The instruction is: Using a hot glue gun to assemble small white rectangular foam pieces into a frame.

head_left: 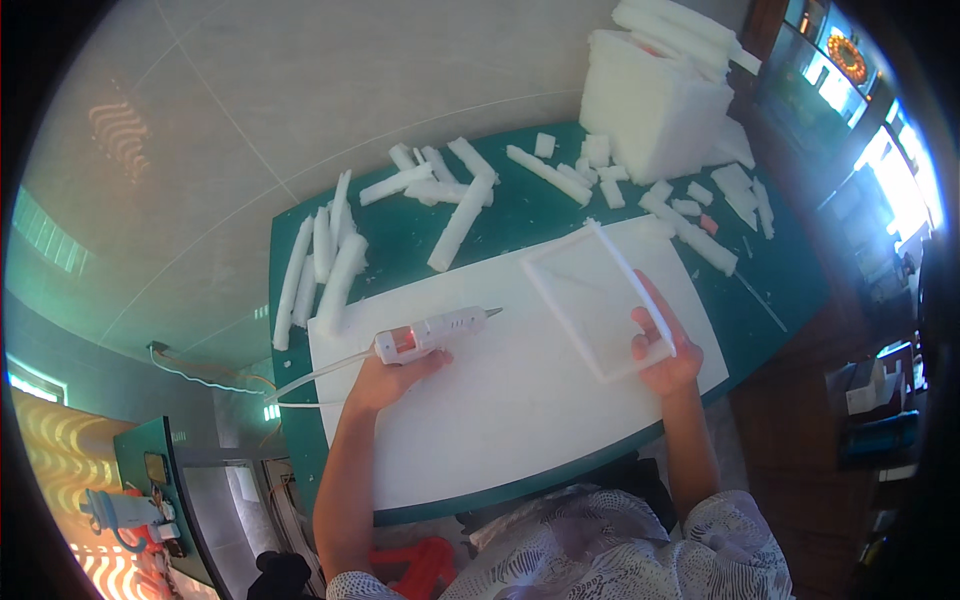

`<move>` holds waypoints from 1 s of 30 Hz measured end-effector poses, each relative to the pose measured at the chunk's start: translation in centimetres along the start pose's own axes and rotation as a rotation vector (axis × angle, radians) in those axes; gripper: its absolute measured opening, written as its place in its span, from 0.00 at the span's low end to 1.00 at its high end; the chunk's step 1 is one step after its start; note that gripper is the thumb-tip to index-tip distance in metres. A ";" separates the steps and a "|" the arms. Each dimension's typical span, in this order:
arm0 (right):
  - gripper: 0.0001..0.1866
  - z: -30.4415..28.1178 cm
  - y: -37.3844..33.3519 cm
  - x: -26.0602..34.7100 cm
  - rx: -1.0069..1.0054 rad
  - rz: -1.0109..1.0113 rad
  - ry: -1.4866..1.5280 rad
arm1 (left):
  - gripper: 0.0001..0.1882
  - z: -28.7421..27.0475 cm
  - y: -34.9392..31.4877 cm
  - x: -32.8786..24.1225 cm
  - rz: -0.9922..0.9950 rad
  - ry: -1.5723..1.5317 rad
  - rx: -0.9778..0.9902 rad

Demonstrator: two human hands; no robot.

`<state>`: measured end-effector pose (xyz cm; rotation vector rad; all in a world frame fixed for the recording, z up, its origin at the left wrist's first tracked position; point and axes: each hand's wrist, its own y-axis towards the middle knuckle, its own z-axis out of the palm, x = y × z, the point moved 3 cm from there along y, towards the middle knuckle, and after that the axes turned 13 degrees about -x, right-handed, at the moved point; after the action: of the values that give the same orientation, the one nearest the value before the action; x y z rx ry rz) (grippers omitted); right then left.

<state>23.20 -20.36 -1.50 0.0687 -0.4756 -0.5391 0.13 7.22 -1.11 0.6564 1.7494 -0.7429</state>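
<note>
My left hand (400,377) is wrapped round a white hot glue gun (440,330) with an orange-pink patch on its body. The gun's thin metal tip points right, and a white cord trails off its rear to the left. In my right hand (668,345) is a white four-sided frame (575,320) of thin strips, gripped at its lower right corner. It is tilted up over a large white sheet (480,440). The glue gun's tip is apart from the frame.
Under the sheet is a dark green table (530,220). White foam strips (465,220) lie along its far side, with small foam pieces (597,152) farther right. A big white foam block (655,105) stands at the far right. A cable (205,380) runs to a wall socket at left.
</note>
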 end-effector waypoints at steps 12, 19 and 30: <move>0.52 -0.1 -0.1 -0.3 0.079 0.050 0.052 | 0.18 0.1 -0.2 -0.3 0.002 0.037 -0.030; 0.53 0.2 0.0 -0.3 0.013 0.056 0.005 | 0.17 -0.1 0.0 0.0 0.011 0.052 -0.013; 0.54 0.6 0.0 -0.3 0.004 0.072 0.001 | 0.15 -0.2 0.1 0.5 0.031 0.001 0.014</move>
<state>22.72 -20.20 -1.13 0.0552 -0.4764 -0.4678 -0.11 7.46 -1.56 0.6919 1.7326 -0.7339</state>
